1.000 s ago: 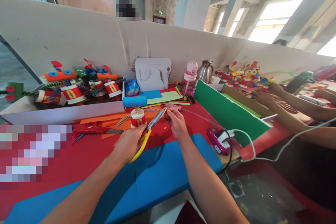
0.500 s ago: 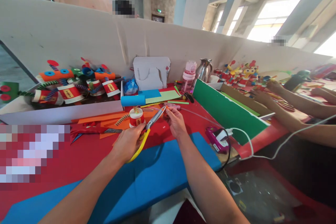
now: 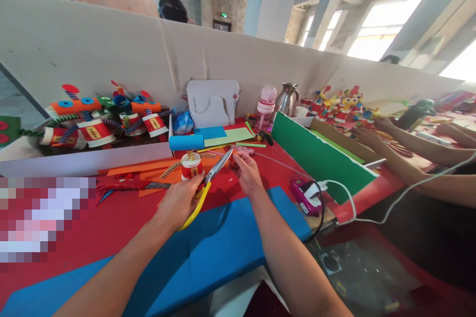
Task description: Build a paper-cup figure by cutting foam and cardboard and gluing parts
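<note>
My left hand point(image 3: 183, 202) grips the yellow handles of a pair of scissors point(image 3: 219, 164), whose blades point away and to the right. At the blade tips, my right hand point(image 3: 246, 171) pinches a small piece of orange paper point(image 3: 235, 153), mostly covered by the fingers. Just behind my left hand stands a red and white paper cup point(image 3: 191, 166) with a folded paper spring on top. Another folded paper spring point(image 3: 171, 166) lies at the cup's left. Orange paper sheets point(image 3: 128, 166) spread over the red table, with red-handled scissors point(image 3: 128, 184) lying on them.
A white box point(image 3: 92, 158) at left holds several paper-cup figures. A blue paper roll point(image 3: 187, 142), a pink bottle point(image 3: 266, 108) and a steel jug point(image 3: 287, 100) stand behind. On the right are a green-sided box point(image 3: 316, 156), a purple power socket point(image 3: 305, 195) with cables, and another person's arms point(image 3: 405, 158).
The view has shifted very slightly. Both my hands keep nearly the same pose, with the scissor tips still at the orange paper.
</note>
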### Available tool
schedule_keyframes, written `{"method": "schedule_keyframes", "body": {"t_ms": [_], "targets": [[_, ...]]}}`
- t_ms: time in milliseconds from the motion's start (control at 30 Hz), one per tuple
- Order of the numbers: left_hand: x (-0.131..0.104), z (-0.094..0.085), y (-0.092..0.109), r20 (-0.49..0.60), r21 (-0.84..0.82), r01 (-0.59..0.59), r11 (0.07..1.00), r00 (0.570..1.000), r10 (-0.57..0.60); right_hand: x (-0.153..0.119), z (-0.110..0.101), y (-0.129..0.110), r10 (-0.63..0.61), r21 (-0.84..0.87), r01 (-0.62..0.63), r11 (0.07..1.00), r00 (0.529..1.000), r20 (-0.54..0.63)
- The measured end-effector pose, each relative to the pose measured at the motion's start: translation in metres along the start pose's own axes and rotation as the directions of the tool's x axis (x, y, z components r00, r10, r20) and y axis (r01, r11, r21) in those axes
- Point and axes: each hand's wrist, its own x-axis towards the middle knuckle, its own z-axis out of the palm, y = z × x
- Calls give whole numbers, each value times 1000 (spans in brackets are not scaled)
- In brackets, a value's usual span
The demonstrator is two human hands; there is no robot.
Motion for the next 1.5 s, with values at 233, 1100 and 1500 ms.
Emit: {"method": "schedule_keyframes", "body": {"t_ms": [233, 1100, 1500], "targets": [[0, -2, 1, -45, 24, 23, 999, 999, -22, 0, 0, -4, 16, 2, -16, 1000, 1000, -15], [-1, -5, 3, -6, 175, 12, 985, 1000, -11, -3, 4, -2, 21, -51, -19, 999, 999, 40], [-1, -8, 5, 20, 146, 14, 989, 1000, -17, -4, 4, -3, 47, -56, -42, 998, 996, 76]]}}
